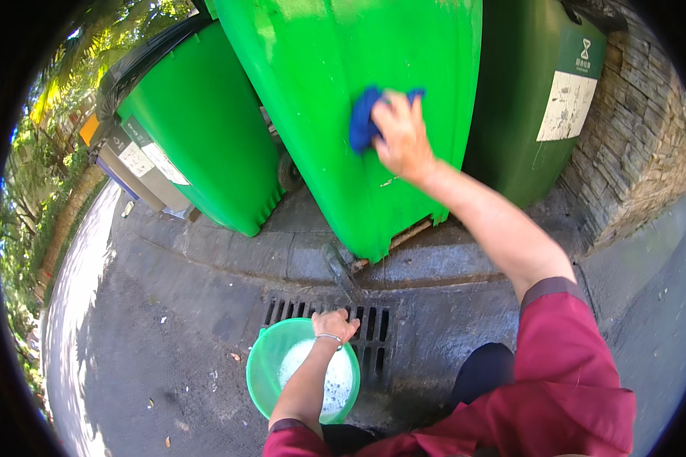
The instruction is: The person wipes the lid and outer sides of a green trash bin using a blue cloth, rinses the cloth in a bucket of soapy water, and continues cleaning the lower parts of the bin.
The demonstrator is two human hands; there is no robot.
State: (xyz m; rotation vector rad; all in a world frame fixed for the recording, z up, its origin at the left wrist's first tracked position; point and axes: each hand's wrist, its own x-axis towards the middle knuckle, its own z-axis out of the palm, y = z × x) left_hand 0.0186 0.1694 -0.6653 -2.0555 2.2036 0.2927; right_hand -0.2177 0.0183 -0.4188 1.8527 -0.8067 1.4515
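Note:
My right hand presses a dark blue cloth against the side of a bright green plastic wheelie bin. A few pale scuffs show on the bin below the cloth. Lower down, my left hand, with a bracelet at the wrist, grips the far rim of a green plastic bucket. Foamy, soapy water lies in the bucket, partly hidden by my left forearm.
A metal drain grate lies beside the bucket, below a kerb. Another green bin with a black liner stands left, a dark green bin right, next to a stone wall. Smaller bins stand far left.

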